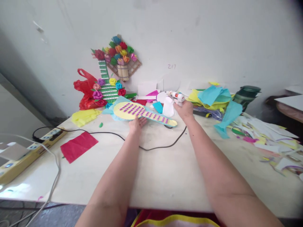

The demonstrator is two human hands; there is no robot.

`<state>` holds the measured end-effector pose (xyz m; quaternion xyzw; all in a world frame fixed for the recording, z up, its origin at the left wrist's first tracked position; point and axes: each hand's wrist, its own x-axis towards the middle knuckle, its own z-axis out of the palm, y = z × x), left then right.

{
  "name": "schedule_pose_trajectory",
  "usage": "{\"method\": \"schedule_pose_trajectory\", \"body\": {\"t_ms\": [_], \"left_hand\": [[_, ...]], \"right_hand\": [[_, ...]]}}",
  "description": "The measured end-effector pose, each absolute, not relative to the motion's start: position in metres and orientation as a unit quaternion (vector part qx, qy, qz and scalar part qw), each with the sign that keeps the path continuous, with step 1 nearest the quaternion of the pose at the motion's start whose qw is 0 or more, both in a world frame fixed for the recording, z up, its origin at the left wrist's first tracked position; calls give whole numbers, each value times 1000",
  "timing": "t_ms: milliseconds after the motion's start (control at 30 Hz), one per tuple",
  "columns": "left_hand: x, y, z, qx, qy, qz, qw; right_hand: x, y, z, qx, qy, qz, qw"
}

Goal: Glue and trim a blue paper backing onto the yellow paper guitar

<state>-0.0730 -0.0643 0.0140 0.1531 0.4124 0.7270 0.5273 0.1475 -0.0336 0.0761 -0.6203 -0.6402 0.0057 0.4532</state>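
Note:
My left hand [137, 123] holds the lower edge of a yellow guitar-shaped paper cutout [119, 111], its thumb at the rim. Purple and white strips run in rows along the cutout's body and neck, and blue paper shows around its edge. My right hand [186, 109] is closed around a white hot glue gun [179, 97], just beyond the end of the neck. A white piece [168, 107] stands beside the glue gun. Its black cord [157, 147] loops across the table toward the left.
A yellow power strip [39, 148] and red paper [79, 146] lie left. Behind stand a green guitar craft with paper flowers [109, 90] and a red plastic bag [86, 90]. Blue and yellow paper [213, 96], a dark green bottle [246, 94] and paper scraps [272, 135] are right.

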Motion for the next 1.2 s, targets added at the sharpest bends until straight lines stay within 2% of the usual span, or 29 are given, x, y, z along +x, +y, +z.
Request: {"method": "schedule_pose_trajectory", "body": {"t_ms": [133, 267, 400, 700, 867, 1033, 1200], "left_hand": [[-74, -62, 16, 148, 444, 702, 537], [-74, -60, 19, 134, 464, 680, 551], [-75, -60, 20, 139, 462, 676, 557], [-75, -60, 20, 135, 460, 674, 562], [-77, -63, 24, 131, 478, 617, 611], [-72, -71, 29, 231, 442, 548, 671], [-58, -72, 30, 322, 337, 626, 625]], "right_hand": [[125, -39, 73, -526, -711, 203, 420], [107, -50, 64, -479, -734, 299, 377], [99, -57, 63, -484, -724, 342, 354], [104, -51, 61, -454, -652, 425, 434], [108, -49, 58, -438, -633, 458, 445], [109, -52, 61, -411, -620, 503, 441], [107, -54, 62, -391, -613, 547, 415]]}}
